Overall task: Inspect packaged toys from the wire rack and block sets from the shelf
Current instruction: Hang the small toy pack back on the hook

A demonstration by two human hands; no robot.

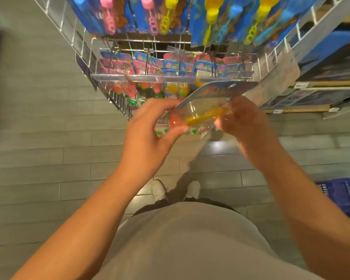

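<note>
- Holding a blister-packed toy (202, 110) between both hands, just before the wire rack's (117, 102) front edge.
- Left hand (150, 130) pinching its lower end; right hand (245, 120) curling round the upper side.
- Lying aslant, long axis rising rightward.

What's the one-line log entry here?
stage: inspecting | item: packaged toy | left hand: grips | right hand: grips | wire rack: behind

I see a shop: a wire rack (101, 63) hung with carded toys (171, 15), shelves (303, 108) bearing price labels (301, 85).
</note>
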